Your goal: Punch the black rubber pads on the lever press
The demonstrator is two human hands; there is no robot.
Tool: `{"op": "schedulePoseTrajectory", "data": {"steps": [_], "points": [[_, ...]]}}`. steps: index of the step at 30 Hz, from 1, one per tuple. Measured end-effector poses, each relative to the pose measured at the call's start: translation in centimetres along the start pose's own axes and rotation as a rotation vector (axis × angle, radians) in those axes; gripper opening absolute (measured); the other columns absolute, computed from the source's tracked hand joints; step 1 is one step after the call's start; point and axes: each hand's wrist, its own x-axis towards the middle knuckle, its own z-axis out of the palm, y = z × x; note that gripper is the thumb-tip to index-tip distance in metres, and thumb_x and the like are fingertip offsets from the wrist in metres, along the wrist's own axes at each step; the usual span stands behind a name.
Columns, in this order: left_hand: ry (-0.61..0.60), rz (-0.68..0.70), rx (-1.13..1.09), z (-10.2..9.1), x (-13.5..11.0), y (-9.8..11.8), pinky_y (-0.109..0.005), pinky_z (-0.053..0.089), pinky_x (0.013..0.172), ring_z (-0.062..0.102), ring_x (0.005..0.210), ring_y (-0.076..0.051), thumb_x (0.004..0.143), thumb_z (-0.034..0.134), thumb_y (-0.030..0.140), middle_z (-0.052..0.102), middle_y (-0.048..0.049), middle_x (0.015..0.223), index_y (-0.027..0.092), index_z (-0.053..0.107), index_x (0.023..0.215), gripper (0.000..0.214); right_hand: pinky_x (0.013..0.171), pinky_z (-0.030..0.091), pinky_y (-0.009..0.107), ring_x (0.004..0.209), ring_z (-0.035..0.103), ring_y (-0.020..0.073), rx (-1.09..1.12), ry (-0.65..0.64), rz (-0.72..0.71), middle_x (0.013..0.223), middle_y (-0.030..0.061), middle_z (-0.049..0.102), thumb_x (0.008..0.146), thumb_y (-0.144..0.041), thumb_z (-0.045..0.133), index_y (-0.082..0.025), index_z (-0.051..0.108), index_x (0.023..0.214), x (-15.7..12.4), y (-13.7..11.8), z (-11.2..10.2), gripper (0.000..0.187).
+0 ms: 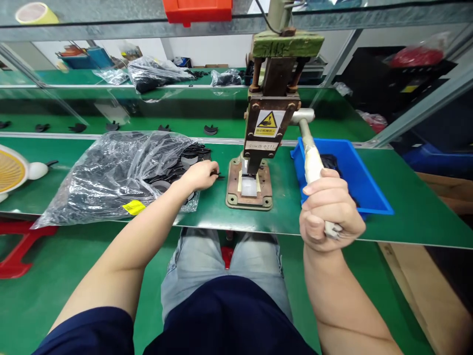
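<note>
My right hand (330, 209) is wrapped round the wrapped lever handle (312, 158) of a hand press (271, 98). Just left of the press base (232, 192), my left hand (202, 175) pinches a small black part (219, 176), mostly hidden by the fingers. A pale block (249, 187) sits on the base under the ram (254, 162). Beside my left hand, a clear plastic bag (121, 167) lies with its mouth towards the press. Many curved black plastic pieces (168, 172) spill from that mouth.
A blue bin (364, 177) with dark contents stands right of the press. Several black parts (210, 129) lie spaced along the strip behind the bench. A white-and-yellow fan (13, 170) is at far left. Bags (155, 71) and a red bin (197, 10) sit farther back.
</note>
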Motion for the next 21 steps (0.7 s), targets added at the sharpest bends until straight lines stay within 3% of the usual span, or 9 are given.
{"op": "schedulePoseTrajectory", "data": {"steps": [3,7,13,17,21], "points": [[-0.008,-0.005,-0.113,1.1,0.2,1.4,-0.036,0.053,0.087,0.07,0.094,-0.026,0.093,0.068,0.03,0.076,-0.0078,0.103,0.024,0.075,0.106,0.016,0.112,0.054,0.06,0.078,0.069,0.0204,-0.001,-0.003,0.007,0.063,-0.0045,0.06,0.085,-0.039,0.069,-0.03,0.059,0.067,0.0,-0.1,-0.1,0.023],[0.097,-0.235,-0.366,3.2,0.4,1.8,-0.032,0.051,0.076,0.069,0.082,-0.021,0.094,0.071,0.038,0.076,-0.0038,0.092,0.024,0.07,0.1,0.015,0.115,0.054,0.059,0.08,0.07,0.0203,-0.007,-0.03,0.005,0.065,-0.0036,0.062,0.088,-0.04,0.068,-0.029,0.059,0.068,0.0,-0.2,-0.3,0.024],[-0.019,-0.274,-0.574,4.8,-0.9,0.7,-0.028,0.048,0.062,0.066,0.065,-0.018,0.093,0.072,0.05,0.07,0.0015,0.072,0.024,0.062,0.096,0.028,0.115,0.055,0.059,0.078,0.069,0.0189,-0.016,-0.02,-0.013,0.064,-0.005,0.062,0.089,-0.043,0.068,-0.029,0.057,0.067,-0.1,0.0,-0.3,0.029],[-0.071,-0.3,-0.778,4.6,-1.9,0.4,-0.027,0.052,0.059,0.066,0.062,-0.017,0.088,0.081,0.045,0.068,0.0021,0.07,0.023,0.059,0.094,0.031,0.115,0.055,0.059,0.08,0.07,0.0182,-0.007,-0.016,-0.006,0.065,-0.0049,0.062,0.091,-0.045,0.068,-0.028,0.058,0.067,-0.2,-0.1,-0.3,0.031],[-0.023,-0.275,-0.887,2.9,-1.5,1.1,-0.024,0.049,0.055,0.061,0.053,-0.012,0.091,0.08,0.053,0.065,0.0022,0.063,0.021,0.059,0.089,0.039,0.118,0.053,0.06,0.082,0.07,0.0186,-0.009,-0.038,-0.007,0.067,-0.0046,0.062,0.092,-0.042,0.068,-0.028,0.058,0.069,-0.2,-0.1,-0.4,0.029]]}}
